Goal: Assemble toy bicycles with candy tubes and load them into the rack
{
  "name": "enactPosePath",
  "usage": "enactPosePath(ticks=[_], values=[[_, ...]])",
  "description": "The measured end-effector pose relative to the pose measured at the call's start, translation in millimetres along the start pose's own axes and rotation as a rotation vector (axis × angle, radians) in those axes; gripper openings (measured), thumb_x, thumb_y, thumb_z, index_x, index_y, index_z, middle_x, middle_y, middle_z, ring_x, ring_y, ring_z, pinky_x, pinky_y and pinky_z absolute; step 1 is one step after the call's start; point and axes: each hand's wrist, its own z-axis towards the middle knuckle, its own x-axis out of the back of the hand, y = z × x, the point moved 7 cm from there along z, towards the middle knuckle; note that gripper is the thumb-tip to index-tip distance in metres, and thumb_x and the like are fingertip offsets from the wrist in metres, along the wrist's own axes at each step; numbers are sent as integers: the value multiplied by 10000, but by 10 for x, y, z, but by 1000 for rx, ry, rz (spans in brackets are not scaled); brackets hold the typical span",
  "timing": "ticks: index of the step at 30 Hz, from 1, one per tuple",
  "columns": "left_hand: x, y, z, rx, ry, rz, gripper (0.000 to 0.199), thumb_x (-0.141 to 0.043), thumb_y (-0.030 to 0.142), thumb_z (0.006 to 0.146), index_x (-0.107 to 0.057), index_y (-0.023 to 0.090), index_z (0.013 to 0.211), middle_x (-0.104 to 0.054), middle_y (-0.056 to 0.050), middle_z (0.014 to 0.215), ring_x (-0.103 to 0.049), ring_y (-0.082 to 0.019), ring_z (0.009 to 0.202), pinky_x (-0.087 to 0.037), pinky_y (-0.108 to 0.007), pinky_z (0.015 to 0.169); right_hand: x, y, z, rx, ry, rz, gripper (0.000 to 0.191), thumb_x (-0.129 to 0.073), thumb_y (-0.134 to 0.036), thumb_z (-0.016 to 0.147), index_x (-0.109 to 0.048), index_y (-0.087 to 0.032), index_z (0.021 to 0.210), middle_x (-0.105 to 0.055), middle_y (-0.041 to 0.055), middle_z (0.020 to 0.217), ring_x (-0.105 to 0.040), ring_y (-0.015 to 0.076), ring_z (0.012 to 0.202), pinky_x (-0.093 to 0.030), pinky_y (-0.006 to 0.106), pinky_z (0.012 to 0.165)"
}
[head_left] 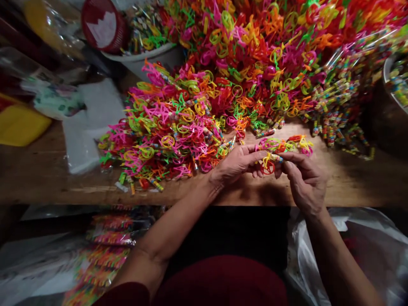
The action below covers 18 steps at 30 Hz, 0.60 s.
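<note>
Near the table's front edge, my left hand [234, 163] pinches a small plastic toy [267, 167] with a red wheel and a yellow part. My right hand [306, 182] has thumb and forefinger closed at the end of a thin candy-filled tube [276, 157], which meets the toy between both hands. Just behind my fingers lies a short row of bright plastic toys [290, 144]. To the left is a heap of toys with tubes [178, 127], close to my left wrist.
A large pile of loose plastic toys [242, 51] fills the back. Filled tubes [334, 102] lie at right beside a dark container [387, 110]. A grey tub [149, 59] and red lid [103, 23] stand back left. Plastic bags [360, 242] hang below the wooden table [360, 187].
</note>
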Motion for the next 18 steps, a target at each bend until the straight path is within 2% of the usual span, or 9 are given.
enactPosePath(ticks=[6, 10, 14, 18], values=[[-68, -70, -23, 69, -47, -100, 499, -884, 456, 745, -717, 100, 1052, -719, -39, 763, -636, -94, 562, -507, -211, 532, -7, 144, -72, -44, 17, 86, 157, -681, -320, 958, -745, -248, 1081, -703, -12, 792, -653, 103, 640, -554, 239, 623], [-91, -147, -7, 106, -52, -173, 435, -883, 406, 749, -711, 92, 996, -709, -40, 771, -626, -89, 573, -501, -196, 523, 52, 36, -90, 109, 88, -46, 158, -722, -226, 919, -759, -250, 1071, -725, 15, 922, -681, 118, 762, -569, 244, 679], [-89, -187, 11, 111, -47, -184, 398, -861, 384, 777, -695, 103, 1004, -706, -30, 755, -645, -101, 583, -510, -195, 522, 63, -75, -136, 216, 73, -157, 254, -691, -139, 917, -758, -273, 1122, -730, 26, 974, -699, 146, 830, -572, 269, 683], [-57, -209, 30, 142, -68, -146, 425, -896, 403, 727, -704, 107, 962, -709, -21, 710, -635, -104, 523, -526, -208, 501, 61, -109, -181, 312, 24, -252, 324, -679, -97, 905, -760, -288, 1154, -753, 43, 1044, -716, 173, 892, -579, 293, 685]])
